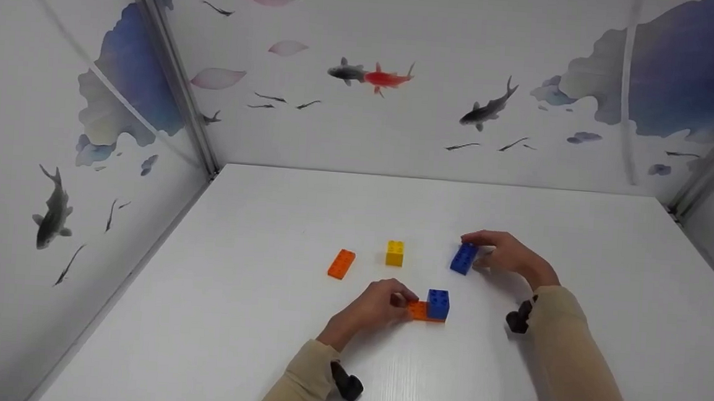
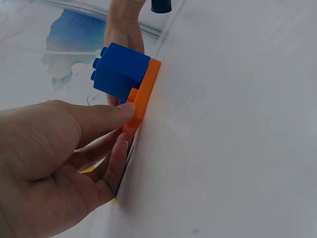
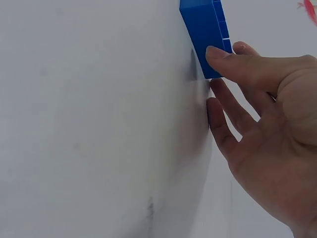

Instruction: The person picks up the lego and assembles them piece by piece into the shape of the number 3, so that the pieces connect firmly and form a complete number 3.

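Note:
My left hand (image 1: 377,306) pinches the left end of a flat orange building brick (image 1: 419,311) between thumb and fingers. A square blue brick (image 1: 438,304) stands on the right end of that orange brick, studs up; the left wrist view shows the two joined. Farther back and to the right, my right hand (image 1: 508,256) holds a longer blue brick (image 1: 464,258) at the table surface. In the right wrist view its thumb (image 3: 218,52) presses one side of this long brick (image 3: 202,29), with a fingertip behind it; the other fingers spread below.
A second flat orange brick (image 1: 341,264) lies on the white table (image 1: 201,315), left of a square yellow brick (image 1: 394,253). Both are beyond my left hand. White panels with painted fish (image 1: 389,78) enclose the table at the back and sides.

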### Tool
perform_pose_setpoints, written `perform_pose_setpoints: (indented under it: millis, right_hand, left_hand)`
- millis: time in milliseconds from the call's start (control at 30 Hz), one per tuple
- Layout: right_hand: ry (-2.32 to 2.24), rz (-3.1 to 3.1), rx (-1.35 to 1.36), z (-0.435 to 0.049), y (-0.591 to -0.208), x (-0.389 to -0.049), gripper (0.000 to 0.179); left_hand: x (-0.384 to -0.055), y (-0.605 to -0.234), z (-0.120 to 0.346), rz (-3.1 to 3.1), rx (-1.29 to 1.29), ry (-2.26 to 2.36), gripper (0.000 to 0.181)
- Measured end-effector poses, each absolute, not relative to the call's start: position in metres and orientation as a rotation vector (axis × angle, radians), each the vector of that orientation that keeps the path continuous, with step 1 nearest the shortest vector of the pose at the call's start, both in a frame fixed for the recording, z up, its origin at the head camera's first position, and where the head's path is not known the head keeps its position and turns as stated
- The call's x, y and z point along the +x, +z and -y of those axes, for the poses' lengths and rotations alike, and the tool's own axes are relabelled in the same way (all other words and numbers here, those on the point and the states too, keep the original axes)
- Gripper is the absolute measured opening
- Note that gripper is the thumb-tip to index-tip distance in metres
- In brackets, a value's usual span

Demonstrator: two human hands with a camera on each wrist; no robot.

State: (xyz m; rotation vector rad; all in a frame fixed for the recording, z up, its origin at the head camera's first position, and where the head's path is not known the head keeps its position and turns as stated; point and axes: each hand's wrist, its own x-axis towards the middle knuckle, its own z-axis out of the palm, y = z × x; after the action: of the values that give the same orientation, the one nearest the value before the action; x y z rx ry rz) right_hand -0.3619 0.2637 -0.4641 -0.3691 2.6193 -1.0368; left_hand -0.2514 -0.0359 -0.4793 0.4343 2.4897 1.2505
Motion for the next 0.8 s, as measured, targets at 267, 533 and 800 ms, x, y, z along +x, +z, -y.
perform_pose_setpoints:
  millis: [267,533,800]
  right_hand:
    - [-0.939,-2.675,-0.423,-0.260,-0.464,-0.364,0.056]
    - [-0.897,-2.688,-0.400,-0.258,-0.462,-0.361,0.043]
    - [-1.017,-2.685,-0.327,-0.265,-0.450,-0.356,0.051]
  left_hand:
    - [-0.252,-0.480,0.036,-2.511,0.481,1.230,0.023]
    - [-0.253,-0.479,0.035,-2.503,0.443,1.227,0.023]
    - [-0.254,-0.480,0.036,-2.501,0.446,1.223,0.023]
